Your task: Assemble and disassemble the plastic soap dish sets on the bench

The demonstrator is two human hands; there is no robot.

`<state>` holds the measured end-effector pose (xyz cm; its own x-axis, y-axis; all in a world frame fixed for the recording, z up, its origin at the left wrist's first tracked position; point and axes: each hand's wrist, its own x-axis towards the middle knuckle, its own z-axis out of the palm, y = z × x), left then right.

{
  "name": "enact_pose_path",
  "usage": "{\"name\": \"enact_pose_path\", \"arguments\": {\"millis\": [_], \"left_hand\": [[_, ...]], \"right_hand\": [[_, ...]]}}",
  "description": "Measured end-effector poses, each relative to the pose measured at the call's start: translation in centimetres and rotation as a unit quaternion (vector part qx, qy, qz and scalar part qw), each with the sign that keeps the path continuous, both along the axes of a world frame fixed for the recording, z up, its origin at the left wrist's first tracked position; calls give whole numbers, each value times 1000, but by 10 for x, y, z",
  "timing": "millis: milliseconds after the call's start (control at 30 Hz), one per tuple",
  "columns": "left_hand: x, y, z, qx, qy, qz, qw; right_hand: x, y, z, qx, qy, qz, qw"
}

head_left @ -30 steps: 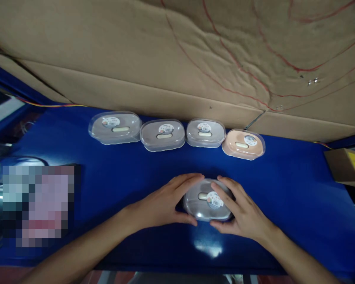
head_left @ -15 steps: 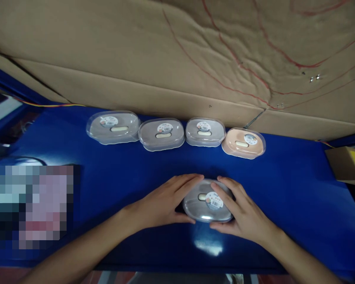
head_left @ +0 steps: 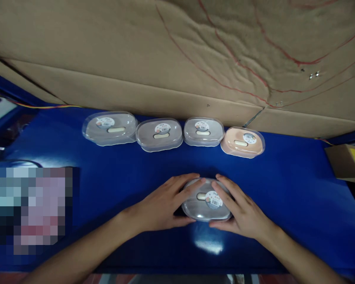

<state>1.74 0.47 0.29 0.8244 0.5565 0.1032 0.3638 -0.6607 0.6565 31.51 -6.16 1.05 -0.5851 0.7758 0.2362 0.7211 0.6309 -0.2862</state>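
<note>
An oval grey lunch box (head_left: 195,210) with a clear lid, a pale oblong piece and a round label on top sits between my hands near the front of the table. My left hand (head_left: 168,203) grips its left end, thumb on the near side and fingers on the lid and far side. On the right end, my right hand (head_left: 239,207) holds it the same way, its index finger lying on the lid by the label. Both palms are turned away from view.
Along the back of the blue table (head_left: 112,169) stand grey boxes (head_left: 159,138) and a peach one (head_left: 244,142) in a row, against a cardboard wall (head_left: 106,51). A pixelated patch (head_left: 41,209) lies at left. A small carton (head_left: 346,161) is at the right edge.
My left index finger has come down onto the lid. The whole view has shifted slightly; the box stays in place between both hands.
</note>
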Motion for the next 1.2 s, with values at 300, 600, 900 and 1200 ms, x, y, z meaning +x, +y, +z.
{"name": "enact_pose_path", "arguments": {"millis": [300, 600, 900, 1200], "left_hand": [[-2, 1, -1, -6, 7, -2, 1000], [-4, 2, -5, -4, -2, -9, 1000], [-2, 2, -5, 1, -6, -13, 1000], [-2, 3, -6, -17, -8, -2, 1000]], "right_hand": [[-1, 1, -1, -15, 13, 3, 1000], [-5, -3, 1, -27, -1, -17, 999], [-3, -1, -3, -14, 7, 10, 1000], [0, -2, -1, -117, 55, -26, 991]]}}
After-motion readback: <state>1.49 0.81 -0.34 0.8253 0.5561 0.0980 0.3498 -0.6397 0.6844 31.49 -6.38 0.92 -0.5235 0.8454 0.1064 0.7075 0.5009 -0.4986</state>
